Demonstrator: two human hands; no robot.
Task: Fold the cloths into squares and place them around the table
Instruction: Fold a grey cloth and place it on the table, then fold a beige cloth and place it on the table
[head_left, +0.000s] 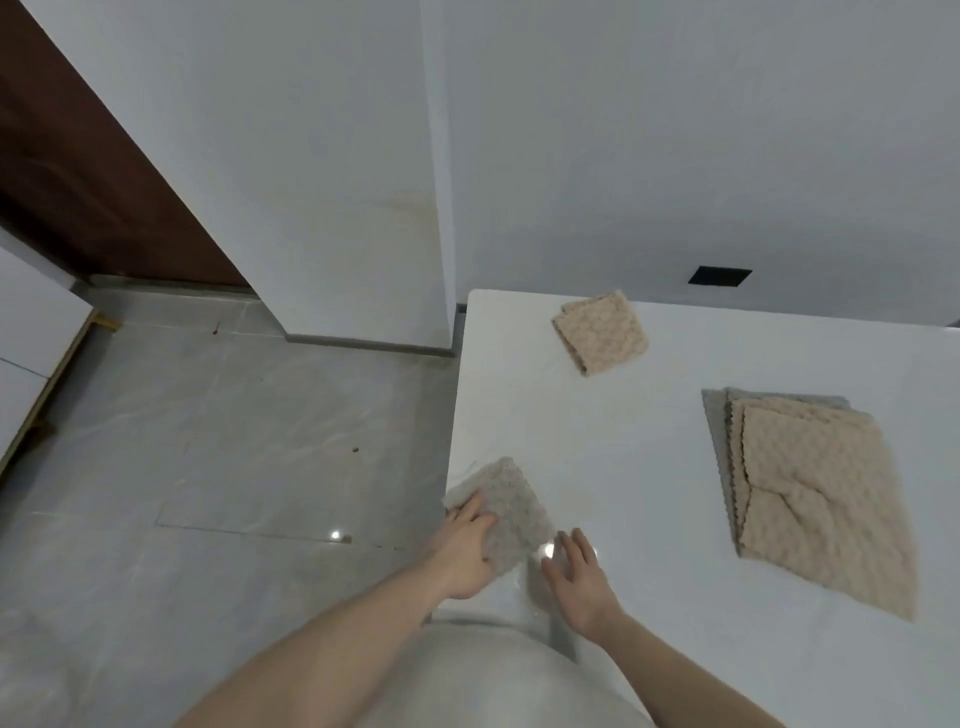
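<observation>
No text, label, brand, number or sign can be read anywhere in the view.
</observation>
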